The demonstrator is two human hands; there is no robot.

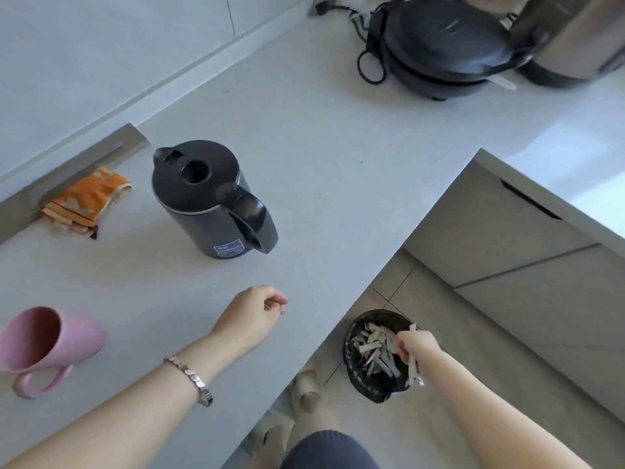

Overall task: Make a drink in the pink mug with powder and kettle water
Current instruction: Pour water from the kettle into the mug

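Right grip (414, 345) is pinching a pale sachet (413, 368) between thumb and curled fingers, holding it over the black-lined bin (348, 336) on the floor, where similar pale strips are lying inside. Left grip (252, 316) is hovering over the worktop (321, 198) with fingers loosely curled, grasping nothing. Pink mug (50, 340) is sitting at the worktop's far left, handle toward the person, well apart from the black kettle (209, 201), which is standing lid-closed beyond the left grip. Orange cloth (86, 198) is lying by the wall.

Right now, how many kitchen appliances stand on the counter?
3. The black kettle stands nearest, in the middle; a round black cooker sits far back right; a steel appliance is beside it, cut by the frame. Others may be out of view.
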